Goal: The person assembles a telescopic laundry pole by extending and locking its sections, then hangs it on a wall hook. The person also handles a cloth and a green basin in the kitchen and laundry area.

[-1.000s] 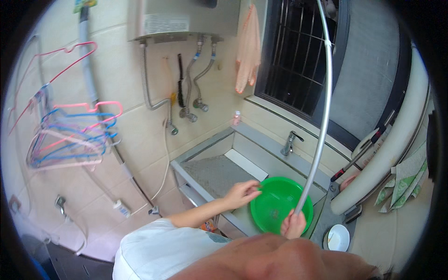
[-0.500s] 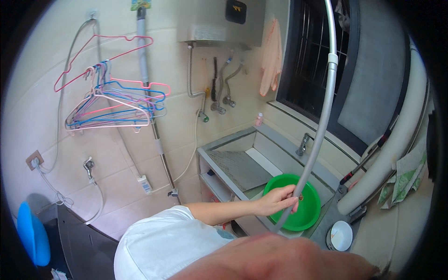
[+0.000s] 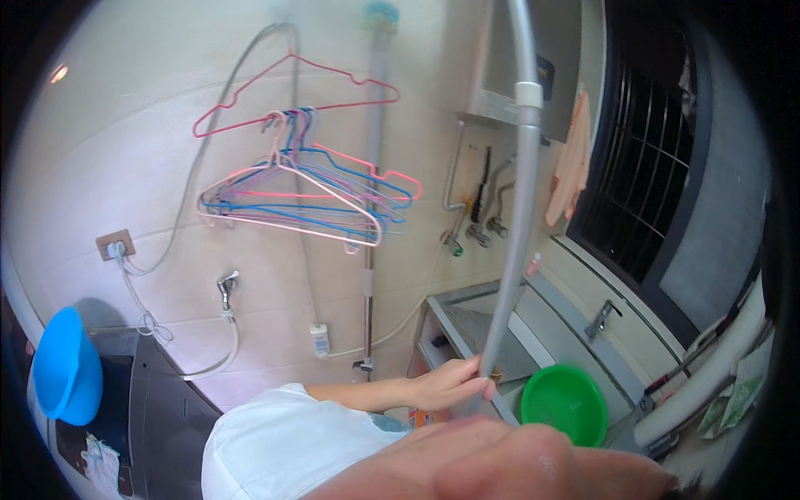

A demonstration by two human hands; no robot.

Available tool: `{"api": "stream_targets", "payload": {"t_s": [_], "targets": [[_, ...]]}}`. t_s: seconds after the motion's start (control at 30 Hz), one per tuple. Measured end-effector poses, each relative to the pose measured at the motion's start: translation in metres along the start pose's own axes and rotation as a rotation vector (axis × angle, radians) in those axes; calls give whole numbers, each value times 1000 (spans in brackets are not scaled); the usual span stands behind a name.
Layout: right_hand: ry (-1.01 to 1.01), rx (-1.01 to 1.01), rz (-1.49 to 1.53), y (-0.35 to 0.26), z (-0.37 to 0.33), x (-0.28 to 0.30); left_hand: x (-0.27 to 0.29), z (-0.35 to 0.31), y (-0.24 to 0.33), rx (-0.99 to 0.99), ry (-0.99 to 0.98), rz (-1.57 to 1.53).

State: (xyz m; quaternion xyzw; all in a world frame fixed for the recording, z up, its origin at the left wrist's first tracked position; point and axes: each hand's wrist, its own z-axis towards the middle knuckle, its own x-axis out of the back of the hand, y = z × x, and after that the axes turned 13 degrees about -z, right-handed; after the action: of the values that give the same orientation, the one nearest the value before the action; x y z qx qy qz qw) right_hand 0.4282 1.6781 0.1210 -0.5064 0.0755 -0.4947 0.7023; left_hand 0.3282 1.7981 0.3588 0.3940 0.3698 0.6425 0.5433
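Note:
My left hand (image 3: 454, 383), at the end of a short white sleeve, has its fingers closed round a grey metal pole (image 3: 514, 200). Rising from the hand past the top edge, the pole tilts slightly and has a pale collar (image 3: 527, 94) on its upper part. Its lower end passes behind a blurred close shape along the lower edge. Just right of the hand, a green plastic basin (image 3: 567, 406) sits in the sink. My right hand does not show.
Coloured clothes hangers (image 3: 292, 200) hang on the tiled wall, before an upright pole (image 3: 368, 317). A blue basin (image 3: 67, 367) leans on a dark appliance (image 3: 167, 417) at left. Right are a tap (image 3: 602, 318), a barred window (image 3: 642, 150) and an orange cloth (image 3: 569, 162).
The view has swung left, so hangers, sink and basin sit further right in it. My left hand still holds the pole, now left of the green basin instead of over it.

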Motion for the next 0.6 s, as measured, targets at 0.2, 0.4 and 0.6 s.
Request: {"api": "stream_targets", "payload": {"t_s": [0.2, 0.4, 0.6], "targets": [[-149, 66, 29, -37, 24, -33, 41, -45, 8, -37, 142, 53], [-125, 194, 80, -84, 51, -64, 89, -66, 33, -163, 215, 95], [30, 304, 20, -149, 89, -91, 132, -61, 80, -282, 236, 61]]}}
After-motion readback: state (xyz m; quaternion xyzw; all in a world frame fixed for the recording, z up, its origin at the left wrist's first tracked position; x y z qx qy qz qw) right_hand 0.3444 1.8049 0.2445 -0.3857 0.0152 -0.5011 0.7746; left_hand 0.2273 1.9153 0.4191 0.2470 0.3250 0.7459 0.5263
